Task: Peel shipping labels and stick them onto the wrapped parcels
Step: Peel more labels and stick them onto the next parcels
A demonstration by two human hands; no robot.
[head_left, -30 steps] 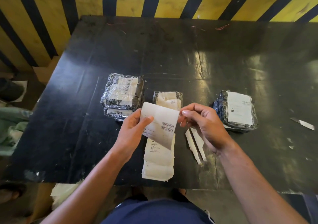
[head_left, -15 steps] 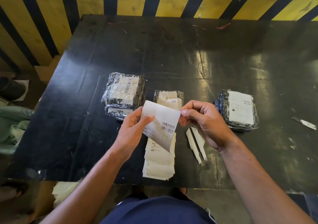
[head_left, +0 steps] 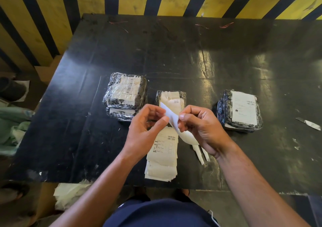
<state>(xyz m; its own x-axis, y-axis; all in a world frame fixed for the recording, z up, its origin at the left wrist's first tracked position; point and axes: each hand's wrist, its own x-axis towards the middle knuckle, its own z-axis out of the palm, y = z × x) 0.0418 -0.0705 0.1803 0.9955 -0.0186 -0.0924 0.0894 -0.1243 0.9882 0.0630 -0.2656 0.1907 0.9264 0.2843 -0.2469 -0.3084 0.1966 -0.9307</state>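
Observation:
Both hands hold one white shipping label (head_left: 171, 117) above the table, turned edge-on and curling. My left hand (head_left: 146, 131) pinches its left edge; my right hand (head_left: 202, 127) pinches its right edge, and part of the sheet bulges below that hand. A stack of labels (head_left: 163, 157) lies under my hands near the front edge. Three wrapped parcels sit behind: a stacked left parcel (head_left: 125, 96), a small middle parcel (head_left: 171, 97) just behind my fingers, and a right parcel (head_left: 241, 110) with a white label on top.
Peeled backing strips (head_left: 200, 154) lie right of the label stack. A small blade-like scrap (head_left: 308, 123) rests at the far right of the black table (head_left: 174, 52). A yellow and black striped wall stands behind. Bags and a cardboard box sit on the floor to the left.
The label was held flat with its barcode facing me; now it is turned edge-on and curled between my fingers. My hands have come closer together.

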